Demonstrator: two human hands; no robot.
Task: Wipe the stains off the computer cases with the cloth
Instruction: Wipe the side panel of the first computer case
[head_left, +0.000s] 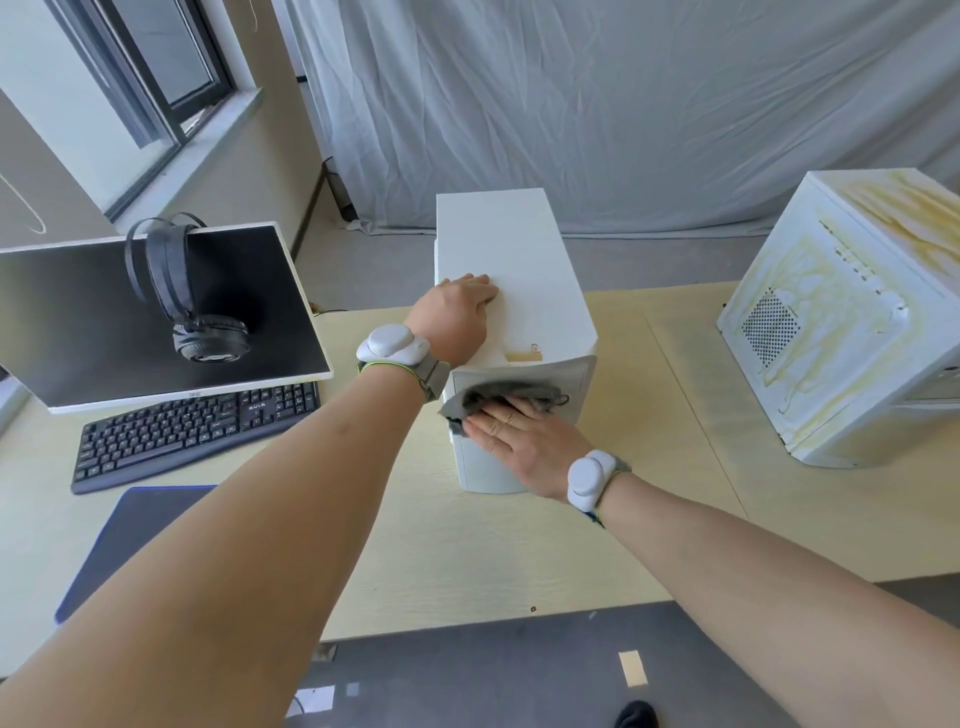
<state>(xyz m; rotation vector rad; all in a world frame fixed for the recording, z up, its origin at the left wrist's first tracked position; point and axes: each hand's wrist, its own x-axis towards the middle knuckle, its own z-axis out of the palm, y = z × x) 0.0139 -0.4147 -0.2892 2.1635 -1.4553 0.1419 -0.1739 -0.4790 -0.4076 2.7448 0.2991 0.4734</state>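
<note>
My right hand (511, 436) presses the grey cloth (493, 400) flat-fingered against the white computer case (519, 291) front; my left hand (457, 312) rests open on its top. The stained case (831, 332) stands well apart near the desk's (519, 561) right edge.

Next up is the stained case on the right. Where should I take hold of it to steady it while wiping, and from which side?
Probably the top face of the stained case, pressed flat from above, as the left hand does on the middle case while the right hand presses the cloth against its front. It is a plain box, set at an angle, with no handle showing.
</note>
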